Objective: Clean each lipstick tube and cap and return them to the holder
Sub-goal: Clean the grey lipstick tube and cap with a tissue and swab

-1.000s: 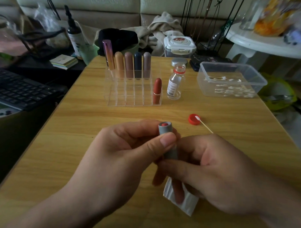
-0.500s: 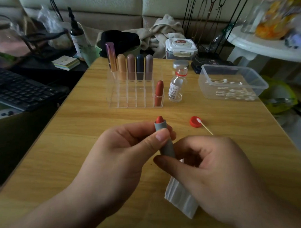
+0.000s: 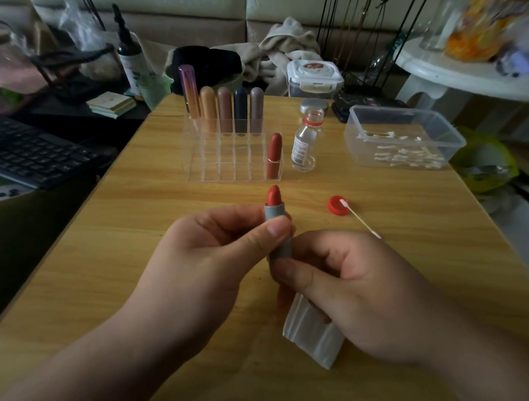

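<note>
1. Grey lipstick tube (image 3: 277,230): uncapped, red bullet (image 3: 273,196) protruding, held upright above the worktop (image 3: 138,234).
2. Clear holder (image 3: 226,171) behind it: five capped lipsticks (image 3: 225,111) standing in the back row, one red lipstick (image 3: 274,152) front right.

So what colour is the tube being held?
The tube is grey, with red lipstick on top; head view.

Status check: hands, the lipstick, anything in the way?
Gripping grey lipstick tube: left hand, right hand. Its red bullet up, uncapped. Under right hand, white wipe. Path to holder open.
</note>
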Tool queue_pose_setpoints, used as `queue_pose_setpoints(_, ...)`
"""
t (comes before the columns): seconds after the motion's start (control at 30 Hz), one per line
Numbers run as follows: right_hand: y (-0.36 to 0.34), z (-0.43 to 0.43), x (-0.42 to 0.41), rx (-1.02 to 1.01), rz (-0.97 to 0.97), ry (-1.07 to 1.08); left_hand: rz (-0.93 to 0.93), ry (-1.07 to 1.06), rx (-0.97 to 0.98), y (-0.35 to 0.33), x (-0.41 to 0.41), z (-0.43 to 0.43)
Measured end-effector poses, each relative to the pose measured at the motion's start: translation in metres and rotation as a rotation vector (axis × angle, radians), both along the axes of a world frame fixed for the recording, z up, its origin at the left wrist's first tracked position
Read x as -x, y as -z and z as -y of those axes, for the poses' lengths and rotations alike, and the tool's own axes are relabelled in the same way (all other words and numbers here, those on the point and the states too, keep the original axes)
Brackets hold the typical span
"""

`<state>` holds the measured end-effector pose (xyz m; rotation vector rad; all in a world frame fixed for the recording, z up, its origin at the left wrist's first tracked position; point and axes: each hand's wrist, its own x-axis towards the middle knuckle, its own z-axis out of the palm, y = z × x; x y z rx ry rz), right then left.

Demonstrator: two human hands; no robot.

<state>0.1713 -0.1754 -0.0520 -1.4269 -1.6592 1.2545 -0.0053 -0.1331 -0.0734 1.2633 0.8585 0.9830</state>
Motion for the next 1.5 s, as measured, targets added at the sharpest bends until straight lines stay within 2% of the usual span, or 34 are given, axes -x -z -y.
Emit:
queue_pose_setpoints(0.1,0.002,0.002,0.004,-0.154,0.070,0.139,-0.002,-0.036,-0.027,-0.002,-0.004,0.004)
queue_pose_setpoints(0.23,0.007,-0.003,0.002,-0.323,0.130,0.196,-0.050,0.005,-0.051,-0.001,-0.006,0.003)
queue_pose_setpoints(0.33,0.011,-0.011,-0.005,-0.399,0.226,0.259,0.004,0.069,0.034,-0.004,-0.001,-0.002)
queue_pose_setpoints(0.43,0.014,-0.023,-0.014,-0.305,0.303,0.360,-0.045,-0.040,0.045,-0.015,0.007,-0.007)
queue_pose_setpoints(0.63,0.023,-0.039,-0.020,-0.168,0.343,0.375,-0.154,-0.236,-0.027,-0.019,0.028,-0.022)
queue_pose_setpoints(0.83,0.030,-0.044,-0.015,-0.180,0.404,0.392,-0.532,-0.278,-0.129,-0.013,0.027,-0.027)
queue_pose_setpoints(1.03,0.029,-0.042,-0.015,-0.190,0.451,0.375,-0.780,-0.206,-0.218,-0.009,0.016,-0.025)
queue_pose_setpoints(1.3,0.023,-0.040,-0.016,-0.145,0.415,0.364,-0.929,-0.145,-0.257,0.001,0.006,-0.032)
queue_pose_setpoints(1.4,0.012,-0.034,-0.020,-0.116,0.474,0.326,-0.967,-0.111,-0.281,0.003,0.004,-0.035)
queue_pose_setpoints(1.5,0.000,-0.027,-0.026,-0.086,0.621,0.286,-0.988,-0.073,-0.327,0.003,0.002,-0.037)
